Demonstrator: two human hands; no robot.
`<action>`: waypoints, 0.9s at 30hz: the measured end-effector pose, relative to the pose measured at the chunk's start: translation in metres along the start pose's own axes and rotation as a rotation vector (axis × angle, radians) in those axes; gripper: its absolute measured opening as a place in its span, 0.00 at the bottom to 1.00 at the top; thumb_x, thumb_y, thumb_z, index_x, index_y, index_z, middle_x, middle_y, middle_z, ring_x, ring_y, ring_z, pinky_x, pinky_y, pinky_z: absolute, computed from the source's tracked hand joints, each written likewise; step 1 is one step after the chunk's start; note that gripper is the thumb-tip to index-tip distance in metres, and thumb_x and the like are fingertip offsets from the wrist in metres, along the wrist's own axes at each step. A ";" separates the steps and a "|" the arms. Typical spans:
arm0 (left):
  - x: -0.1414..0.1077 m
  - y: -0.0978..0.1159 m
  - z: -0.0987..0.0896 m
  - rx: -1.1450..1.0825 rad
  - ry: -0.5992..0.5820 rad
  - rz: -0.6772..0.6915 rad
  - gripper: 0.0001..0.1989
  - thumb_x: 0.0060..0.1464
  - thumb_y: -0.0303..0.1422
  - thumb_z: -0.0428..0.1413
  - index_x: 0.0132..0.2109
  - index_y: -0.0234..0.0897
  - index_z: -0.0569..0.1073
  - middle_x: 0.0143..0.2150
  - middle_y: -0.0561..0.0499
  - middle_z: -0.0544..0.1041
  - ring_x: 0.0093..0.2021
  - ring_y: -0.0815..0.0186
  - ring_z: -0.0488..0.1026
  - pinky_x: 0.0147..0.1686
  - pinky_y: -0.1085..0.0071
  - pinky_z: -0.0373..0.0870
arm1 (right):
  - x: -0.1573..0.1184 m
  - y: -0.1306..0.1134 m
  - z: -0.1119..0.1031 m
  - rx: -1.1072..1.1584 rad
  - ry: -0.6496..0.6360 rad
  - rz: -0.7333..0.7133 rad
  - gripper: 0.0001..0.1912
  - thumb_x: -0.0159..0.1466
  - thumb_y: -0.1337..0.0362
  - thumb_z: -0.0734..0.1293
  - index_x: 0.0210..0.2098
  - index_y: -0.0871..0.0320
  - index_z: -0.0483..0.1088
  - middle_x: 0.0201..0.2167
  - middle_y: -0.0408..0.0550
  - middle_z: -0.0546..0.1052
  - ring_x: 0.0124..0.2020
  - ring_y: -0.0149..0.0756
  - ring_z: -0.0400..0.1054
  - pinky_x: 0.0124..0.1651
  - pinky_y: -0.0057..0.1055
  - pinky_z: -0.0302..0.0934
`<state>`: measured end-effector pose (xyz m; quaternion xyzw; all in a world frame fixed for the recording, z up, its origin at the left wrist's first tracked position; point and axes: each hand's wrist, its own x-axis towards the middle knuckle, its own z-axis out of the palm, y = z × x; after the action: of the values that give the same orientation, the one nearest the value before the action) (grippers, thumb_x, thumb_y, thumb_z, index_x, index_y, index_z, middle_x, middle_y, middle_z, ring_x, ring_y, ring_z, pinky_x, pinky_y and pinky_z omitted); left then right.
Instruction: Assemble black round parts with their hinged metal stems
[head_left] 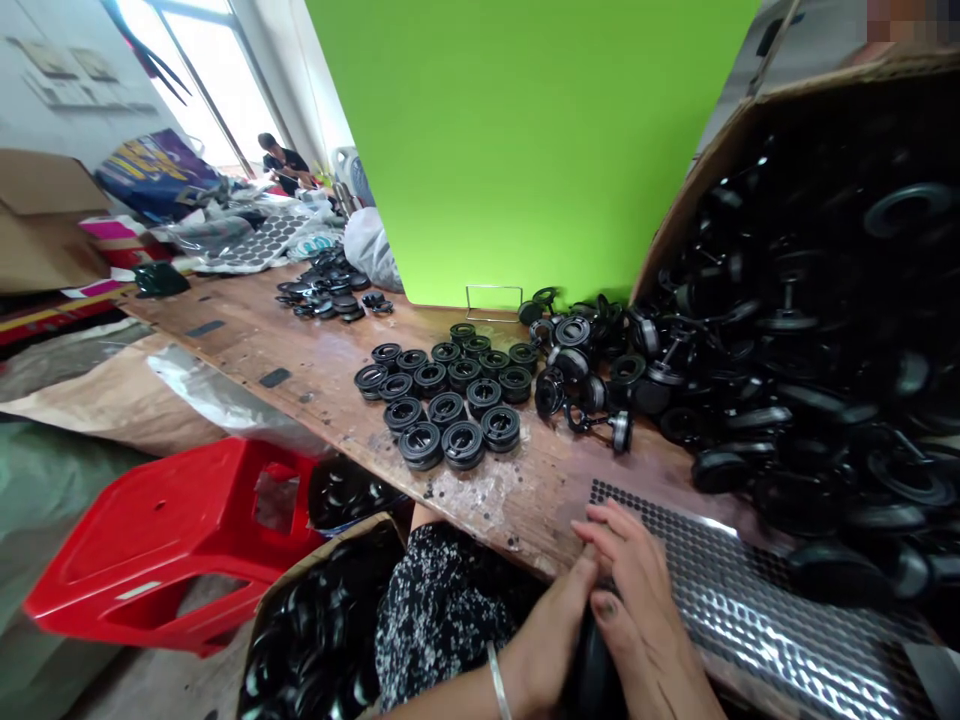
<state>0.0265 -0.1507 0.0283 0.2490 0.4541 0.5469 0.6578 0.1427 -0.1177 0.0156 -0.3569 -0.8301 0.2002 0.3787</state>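
Down at the near edge of the bench (315, 365), the left hand (551, 640), a bangle (497, 680) on its wrist, presses in against a black part (592, 670), fingers curled round its left side, probably to steady it. Against it from the right, the right hand (637, 605) lies over the top of the same part, fingers bent and closed down on it, thumb on its front; the two together clasp it between them, though its shape is mostly hidden under the palms and I cannot tell which kind of piece it is. Left of and below the hands, a box (322, 625) of black rings sits by the lap, with a red stool (172, 540) farther left. Ahead of the hands, finished wheels (446, 395) stand in tidy rows, seemingly set apart for counting. Just right of the right hand lies a dotted shiny sheet (757, 600), cut off at the frame's bottom. Beyond it, a tipped carton (757, 110) spills a dark heap (795, 380) of loose pieces, too tangled to separate.
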 end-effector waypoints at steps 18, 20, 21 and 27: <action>0.064 0.161 -0.213 1.211 1.239 0.740 0.21 0.55 0.45 0.51 0.48 0.33 0.67 0.52 0.34 0.67 0.61 0.44 0.55 0.62 0.43 0.45 | -0.039 0.085 -0.030 -0.308 0.193 -0.318 0.16 0.62 0.72 0.66 0.50 0.60 0.70 0.53 0.58 0.69 0.59 0.53 0.62 0.57 0.47 0.58; 0.067 0.143 -0.221 1.295 1.222 0.731 0.20 0.57 0.44 0.47 0.48 0.33 0.68 0.51 0.35 0.67 0.61 0.45 0.55 0.62 0.42 0.45 | -0.039 0.085 -0.032 -0.286 0.190 -0.296 0.16 0.62 0.73 0.66 0.50 0.61 0.70 0.53 0.59 0.69 0.60 0.53 0.61 0.58 0.48 0.58; 0.068 0.134 -0.223 1.341 1.180 0.723 0.20 0.58 0.43 0.46 0.48 0.33 0.69 0.50 0.36 0.68 0.59 0.46 0.57 0.62 0.43 0.47 | -0.039 0.085 -0.031 -0.272 0.184 -0.286 0.16 0.62 0.74 0.65 0.50 0.61 0.70 0.54 0.59 0.68 0.61 0.54 0.60 0.58 0.49 0.58; 0.060 0.106 -0.237 1.510 0.973 0.734 0.34 0.59 0.47 0.43 0.60 0.21 0.64 0.55 0.30 0.64 0.61 0.45 0.58 0.64 0.49 0.51 | -0.038 0.081 -0.023 -0.210 0.222 -0.167 0.16 0.62 0.77 0.64 0.48 0.61 0.70 0.54 0.59 0.67 0.62 0.54 0.57 0.59 0.55 0.58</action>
<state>-0.2327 -0.1045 -0.0141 0.4785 0.8022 0.3258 -0.1465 0.2131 -0.0904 -0.0370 -0.3445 -0.8263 0.0396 0.4439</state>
